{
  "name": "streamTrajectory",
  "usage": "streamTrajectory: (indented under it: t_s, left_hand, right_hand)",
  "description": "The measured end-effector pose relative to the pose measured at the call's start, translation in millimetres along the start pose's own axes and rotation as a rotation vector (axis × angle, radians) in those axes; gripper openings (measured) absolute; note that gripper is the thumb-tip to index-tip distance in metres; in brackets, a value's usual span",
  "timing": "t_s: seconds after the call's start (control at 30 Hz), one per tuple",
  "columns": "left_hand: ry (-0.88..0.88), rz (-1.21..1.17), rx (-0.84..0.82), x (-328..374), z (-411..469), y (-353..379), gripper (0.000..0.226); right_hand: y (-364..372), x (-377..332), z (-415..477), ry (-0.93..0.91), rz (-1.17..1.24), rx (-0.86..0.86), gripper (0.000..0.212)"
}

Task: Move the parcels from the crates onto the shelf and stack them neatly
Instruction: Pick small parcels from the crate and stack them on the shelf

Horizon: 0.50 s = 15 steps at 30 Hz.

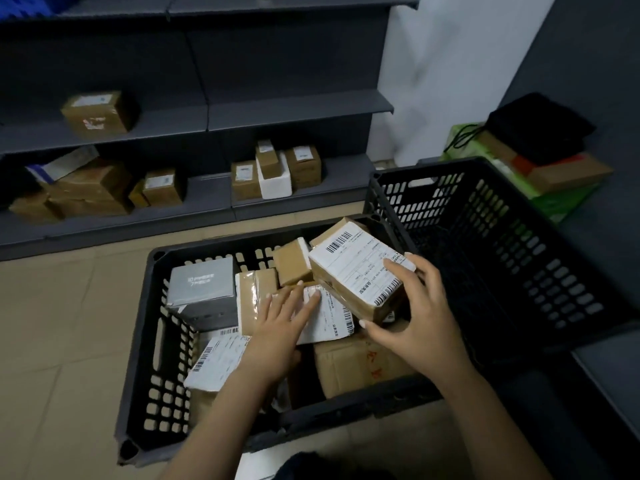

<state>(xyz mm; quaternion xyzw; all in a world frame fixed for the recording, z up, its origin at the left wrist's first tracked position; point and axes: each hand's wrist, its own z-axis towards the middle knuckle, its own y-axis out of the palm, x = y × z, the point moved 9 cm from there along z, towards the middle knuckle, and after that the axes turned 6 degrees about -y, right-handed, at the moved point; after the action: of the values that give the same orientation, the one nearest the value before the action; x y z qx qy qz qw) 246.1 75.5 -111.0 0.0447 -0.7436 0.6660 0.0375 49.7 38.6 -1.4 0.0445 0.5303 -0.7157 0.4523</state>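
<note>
Labelled parcel [358, 271] in right hand [415, 320] grip, left hand [277, 330] on flat parcel [330, 317]

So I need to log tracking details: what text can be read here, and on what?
Nothing reads clearly.
Label on parcel in right hand: barcodes, print too blurred.
Grey box: pale print, too blurred.
Brown parcel: red handwriting, illegible.
Shelf parcels: labels too small.

Parcel label [360, 268] print, apparently illegible.
</note>
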Motion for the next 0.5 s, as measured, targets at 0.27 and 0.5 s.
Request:
streamTrajectory:
  t_s: [0.27, 0.5]
  left_hand:
    - [0.134, -0.074, 0.042, -12.3, 11.9, 1.7, 0.124]
    - [0.183, -0.272, 0.124, -6.3, -1.1, -29.5, 0.109]
  right_hand:
    - [-0.8, -14.6, -23.8, 0.156, -0.065, 0.134, 0.086]
    - [-27.4, -27.6, -49.1, 0.221, -0.107, 0.240, 0.084]
